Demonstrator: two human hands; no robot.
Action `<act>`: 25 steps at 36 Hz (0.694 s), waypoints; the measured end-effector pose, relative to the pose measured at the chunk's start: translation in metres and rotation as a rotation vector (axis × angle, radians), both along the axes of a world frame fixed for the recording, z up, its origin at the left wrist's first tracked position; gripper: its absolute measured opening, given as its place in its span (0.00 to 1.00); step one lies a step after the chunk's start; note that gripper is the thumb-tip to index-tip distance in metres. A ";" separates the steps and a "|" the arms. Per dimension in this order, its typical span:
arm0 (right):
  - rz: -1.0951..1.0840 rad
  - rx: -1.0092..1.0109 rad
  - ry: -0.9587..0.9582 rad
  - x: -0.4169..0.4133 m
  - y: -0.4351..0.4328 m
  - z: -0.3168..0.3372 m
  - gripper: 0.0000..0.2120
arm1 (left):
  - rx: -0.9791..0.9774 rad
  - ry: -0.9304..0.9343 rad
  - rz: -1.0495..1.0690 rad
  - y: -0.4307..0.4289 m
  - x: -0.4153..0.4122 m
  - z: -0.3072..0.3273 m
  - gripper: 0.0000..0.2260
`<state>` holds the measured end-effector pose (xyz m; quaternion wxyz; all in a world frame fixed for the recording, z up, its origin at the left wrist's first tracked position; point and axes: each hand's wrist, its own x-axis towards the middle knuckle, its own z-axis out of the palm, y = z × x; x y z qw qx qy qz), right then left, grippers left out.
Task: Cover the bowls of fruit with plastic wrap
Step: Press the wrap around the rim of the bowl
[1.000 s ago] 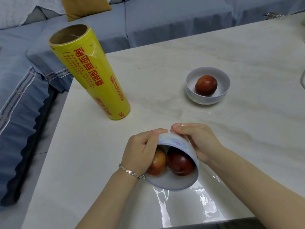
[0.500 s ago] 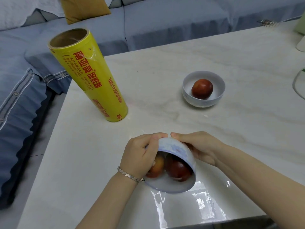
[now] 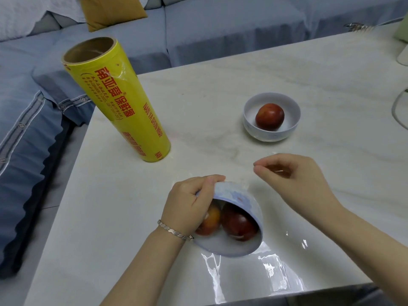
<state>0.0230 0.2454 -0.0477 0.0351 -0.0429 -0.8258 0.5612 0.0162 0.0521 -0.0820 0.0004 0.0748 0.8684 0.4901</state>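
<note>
Near, tipped: blue-patterned white ceramic bowl [image 3: 238,195], our left hand [image 3: 187,204] gripping it. Our right hand [image 3: 293,177] has let go, curled, perhaps pinching clear plastic film [image 3: 276,272]; we cannot tell. Sealing looks unfinished.

Pale marble-look table [image 3: 276,69], blue-grey sofa [image 3: 220,25] behind it, mustard cushion [image 3: 110,12] against its back, striped blue cover [image 3: 26,140] at left, grey floor [image 3: 64,173] beneath

Your one head-worn wide-angle camera looks forward and steeply down from close above the marble table [image 3: 220,89], left hand [image 3: 189,206] and right hand [image 3: 293,175] low in frame, blue sofa [image 3: 220,29] beyond.
</note>
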 end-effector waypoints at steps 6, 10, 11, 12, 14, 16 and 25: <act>0.299 0.145 -0.144 0.021 -0.012 -0.008 0.10 | 0.033 0.011 0.028 0.000 0.001 -0.002 0.20; 0.368 0.075 -0.162 0.017 -0.017 -0.008 0.10 | 0.059 0.000 0.060 -0.002 0.003 -0.002 0.25; 0.389 0.059 -0.171 0.016 -0.018 -0.008 0.13 | 0.065 -0.004 0.067 -0.002 0.004 -0.002 0.25; 0.403 0.051 -0.180 0.016 -0.020 -0.008 0.16 | 0.070 -0.011 0.076 -0.002 0.004 -0.002 0.25; 0.414 0.047 -0.180 0.015 -0.022 -0.007 0.19 | 0.080 -0.022 0.101 -0.002 0.003 -0.003 0.26; 0.418 0.063 -0.187 0.011 -0.024 -0.008 0.17 | 0.082 -0.019 0.121 -0.002 0.001 -0.003 0.29; 0.461 -0.180 -0.377 -0.002 -0.019 -0.018 0.22 | 0.092 -0.006 0.142 0.000 0.001 -0.003 0.29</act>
